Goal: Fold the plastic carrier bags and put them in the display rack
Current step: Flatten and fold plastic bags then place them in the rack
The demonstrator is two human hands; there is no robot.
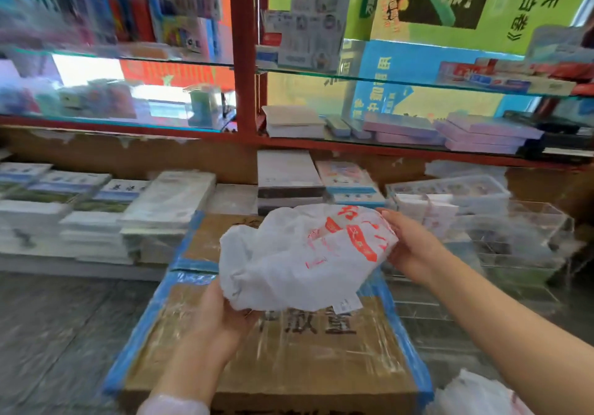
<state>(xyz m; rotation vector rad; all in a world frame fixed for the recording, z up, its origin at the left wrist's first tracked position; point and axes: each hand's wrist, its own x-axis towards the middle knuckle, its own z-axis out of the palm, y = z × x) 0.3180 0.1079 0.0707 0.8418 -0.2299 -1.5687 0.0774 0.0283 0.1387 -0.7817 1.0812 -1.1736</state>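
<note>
Above the taped cardboard carton (273, 360), the left hand (221, 315) pinches the near corner of the crumpled white carrier bag (302, 257) while the right hand (408, 247) grasps its far edge, evidently spreading it for folding.

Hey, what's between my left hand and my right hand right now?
In the head view, only the white carrier bag with red print spans from the left hand to the right hand, held above the taped cardboard box.
</note>
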